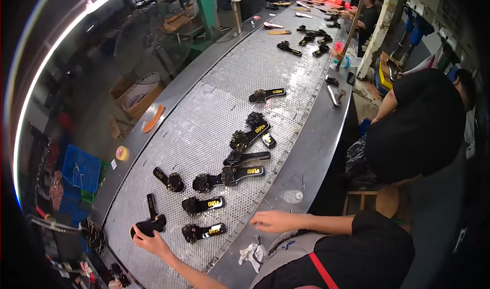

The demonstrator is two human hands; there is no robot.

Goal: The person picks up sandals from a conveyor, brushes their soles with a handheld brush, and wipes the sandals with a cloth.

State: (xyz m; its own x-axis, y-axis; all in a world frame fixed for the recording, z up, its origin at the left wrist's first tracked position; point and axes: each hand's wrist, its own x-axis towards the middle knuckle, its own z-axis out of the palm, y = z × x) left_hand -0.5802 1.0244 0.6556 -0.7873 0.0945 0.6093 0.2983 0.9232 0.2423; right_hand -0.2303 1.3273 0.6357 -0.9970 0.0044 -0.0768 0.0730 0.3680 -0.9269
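**Sandals on a mesh belt, one held at the lower left**

A long bench of dull grey metal is seen from above, running from the lower left of the frame to the upper right. Its middle is filled by a belt of silvery perforated mesh, dotted with flat black sandals.

At the lower left, the left hand is reached out over the belt and is closed around the heel end of a sandal. The sandal's long axis is pointed up the frame, slightly to the left, away from the hand, with its bulky toe strap nearest the fingers. The right hand is laid palm down on the smooth bench edge at the lower centre, fingers loosely spread and nothing held; it is well apart from the held sandal, so the left hand is the nearer by far.

Just to the right of the held sandal, two more sandals are laid crosswise, each with a glossy black sole, gold lettering and a knobbly decorated strap. Further sandals are scattered up the belt. A crumpled white cloth is seen near the right forearm, and a small clear bottle lies on the bench edge. A person in black is seated at the right.
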